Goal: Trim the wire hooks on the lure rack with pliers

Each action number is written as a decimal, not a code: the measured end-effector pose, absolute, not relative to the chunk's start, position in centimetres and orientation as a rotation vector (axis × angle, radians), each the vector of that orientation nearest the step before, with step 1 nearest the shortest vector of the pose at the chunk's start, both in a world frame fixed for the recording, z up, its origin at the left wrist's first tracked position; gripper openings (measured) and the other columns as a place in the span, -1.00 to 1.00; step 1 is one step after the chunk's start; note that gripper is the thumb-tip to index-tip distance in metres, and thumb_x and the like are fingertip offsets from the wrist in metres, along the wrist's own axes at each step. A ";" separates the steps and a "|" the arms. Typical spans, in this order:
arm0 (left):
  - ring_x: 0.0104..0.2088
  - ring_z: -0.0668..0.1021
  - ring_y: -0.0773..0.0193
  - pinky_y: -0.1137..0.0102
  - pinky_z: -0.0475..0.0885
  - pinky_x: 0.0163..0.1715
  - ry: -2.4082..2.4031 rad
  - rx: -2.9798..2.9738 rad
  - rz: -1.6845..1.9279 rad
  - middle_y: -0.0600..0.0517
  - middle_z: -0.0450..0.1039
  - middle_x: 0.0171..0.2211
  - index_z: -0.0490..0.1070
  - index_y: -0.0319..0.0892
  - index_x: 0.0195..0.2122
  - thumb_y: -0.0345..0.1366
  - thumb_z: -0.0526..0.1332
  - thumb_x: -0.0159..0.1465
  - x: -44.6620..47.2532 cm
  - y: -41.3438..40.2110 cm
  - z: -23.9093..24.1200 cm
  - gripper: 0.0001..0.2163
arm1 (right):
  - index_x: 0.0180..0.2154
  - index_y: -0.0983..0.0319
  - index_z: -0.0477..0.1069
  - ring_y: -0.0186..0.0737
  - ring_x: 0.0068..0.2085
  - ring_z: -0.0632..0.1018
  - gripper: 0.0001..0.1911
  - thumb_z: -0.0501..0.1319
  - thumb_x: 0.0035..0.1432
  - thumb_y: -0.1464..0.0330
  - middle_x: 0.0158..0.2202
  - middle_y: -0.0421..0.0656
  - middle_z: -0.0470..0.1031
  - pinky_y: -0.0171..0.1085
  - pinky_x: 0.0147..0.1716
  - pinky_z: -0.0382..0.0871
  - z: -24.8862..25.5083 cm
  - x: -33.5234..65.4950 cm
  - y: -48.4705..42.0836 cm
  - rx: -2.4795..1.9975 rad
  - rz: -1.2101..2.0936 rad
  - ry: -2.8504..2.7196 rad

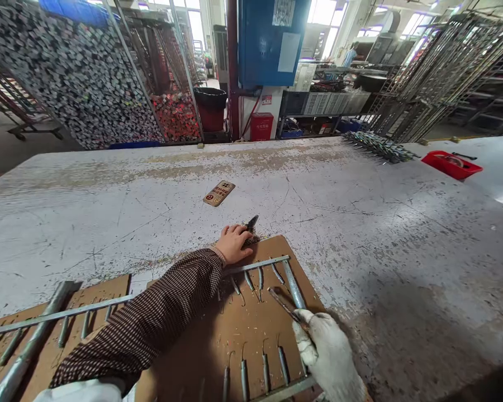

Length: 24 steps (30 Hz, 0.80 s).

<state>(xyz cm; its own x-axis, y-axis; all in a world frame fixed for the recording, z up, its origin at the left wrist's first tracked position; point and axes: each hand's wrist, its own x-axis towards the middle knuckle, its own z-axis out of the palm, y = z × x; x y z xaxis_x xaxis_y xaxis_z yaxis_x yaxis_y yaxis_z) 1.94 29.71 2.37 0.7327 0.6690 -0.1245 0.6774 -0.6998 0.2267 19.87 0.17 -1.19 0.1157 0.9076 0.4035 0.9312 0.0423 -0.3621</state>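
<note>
My left hand, bare at the end of a checked sleeve, reaches to the far edge of the brown board. Its fingers lie over a black pointed tool, with the thumb apart; the tool's rear part is hidden. In a white glove, my right hand is closed on a thin brownish metal tool, held slanting over the board. Next to it runs a metal rack frame with several hooked metal pieces along its bars. The rack's left side is partly covered by my left arm.
A second rack rests on cardboard at the left. Beyond the board lies a printed tan card on the scuffed white table. A pile of metal pieces and a red tray sit at the far right.
</note>
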 end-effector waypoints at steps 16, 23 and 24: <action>0.25 0.32 -0.06 -0.05 0.15 0.26 0.997 2.618 0.068 -0.10 0.37 0.21 0.48 -0.06 0.03 -0.03 0.24 0.30 7.1 28.2 0.9 -0.65 | -0.13 0.24 0.50 -0.18 -0.41 0.54 -0.71 0.05 0.41 0.27 -0.40 -0.13 0.59 -0.26 -0.34 0.31 -1.2 21.8 1.0 -1.949 -0.143 -1.773; 0.27 0.29 -0.10 -0.14 0.02 0.31 0.920 2.646 0.006 -0.12 0.34 0.23 0.43 -0.07 0.12 0.10 0.23 0.27 8.2 28.2 0.2 -0.51 | -0.10 0.20 0.49 -0.18 -0.39 0.56 -0.69 0.04 0.41 0.22 -0.35 -0.14 0.59 -0.28 -0.37 0.35 -2.2 22.5 0.8 -1.992 0.023 -1.700; 0.29 0.27 -0.11 -0.16 0.00 0.31 0.911 2.657 -0.013 -0.13 0.32 0.24 0.41 -0.06 0.15 0.12 0.23 0.26 7.9 28.4 0.3 -0.48 | -0.08 0.20 0.49 -0.18 -0.39 0.56 -0.69 0.04 0.40 0.21 -0.35 -0.13 0.59 -0.28 -0.37 0.35 -2.4 22.5 0.7 -2.002 0.036 -1.691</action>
<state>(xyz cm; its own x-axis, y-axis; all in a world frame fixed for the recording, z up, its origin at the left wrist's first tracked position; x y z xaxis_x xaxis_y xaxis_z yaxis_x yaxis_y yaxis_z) 7.93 28.41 0.25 0.7953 0.5954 -0.1144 0.5984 -0.7406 0.3056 22.49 0.71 -2.42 0.2223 0.9272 0.3015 0.9133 -0.0899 -0.3972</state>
